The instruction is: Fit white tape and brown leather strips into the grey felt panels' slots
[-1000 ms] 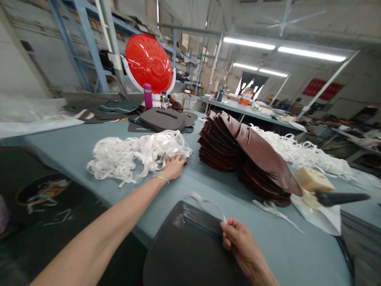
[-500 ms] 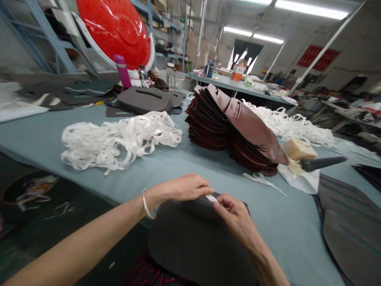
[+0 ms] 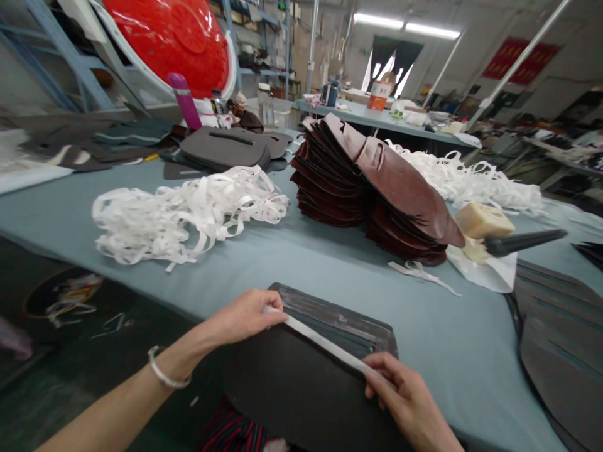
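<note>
A narrow white tape strip (image 3: 325, 342) stretches between my hands, along the slot edge of a black leather-like panel (image 3: 301, 389). My left hand (image 3: 254, 314) pinches the strip's left end between thumb and fingers. At the other end, my right hand (image 3: 393, 383) grips the strip near the slot's right side, its fingers partly curled under. The panel lies at the table's front edge and overhangs toward my lap. Beyond the slot, its far band (image 3: 336, 317) shows a whitish, streaked surface.
A tangled heap of white tape (image 3: 188, 216) lies left, and a stack of brown leather pieces (image 3: 377, 188) stands ahead. On the right are a yellowish block (image 3: 483, 221), a black-handled tool (image 3: 525, 242) and dark slotted panels (image 3: 560, 339). Another white heap (image 3: 471, 179) lies behind.
My hands have moved apart, the left to the left and the right slightly right and nearer me. A longer length of the strip now shows taut between them, and the panel's slot is uncovered.
</note>
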